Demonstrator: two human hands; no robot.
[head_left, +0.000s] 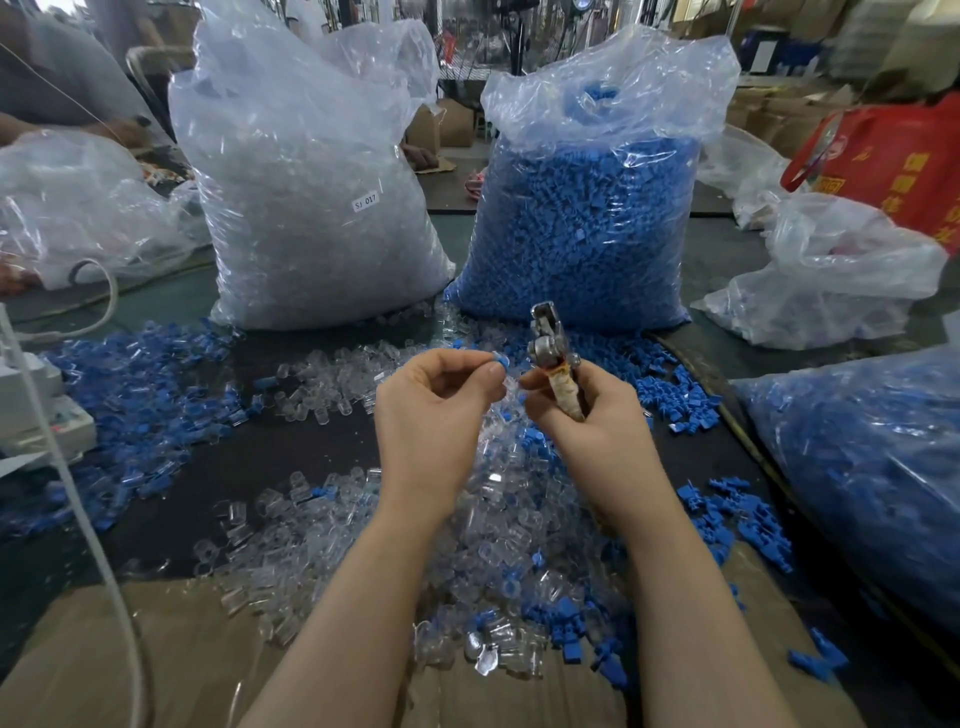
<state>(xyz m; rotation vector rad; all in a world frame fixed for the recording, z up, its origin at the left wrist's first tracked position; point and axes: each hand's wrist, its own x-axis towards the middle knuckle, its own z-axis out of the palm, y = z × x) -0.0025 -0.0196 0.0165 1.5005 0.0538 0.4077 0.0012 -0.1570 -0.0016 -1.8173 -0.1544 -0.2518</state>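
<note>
Head view: the left hand (436, 410) pinches a small blue plastic piece (500, 359) between thumb and forefinger, raised above the surface (291, 447); the right hand (592, 421) grips the wrapped handle of a metal hand tool (550, 353), its head upright, just beside the piece; loose clear caps (488, 525) lie below; a bag of clear caps (311, 208) and a bag of blue pieces (582, 223) stand behind.

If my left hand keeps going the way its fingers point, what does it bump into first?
Probably the metal tool that the right hand grips: the left hand, pinching a small blue piece, points sideways at it. Depth is hard to judge.
</note>
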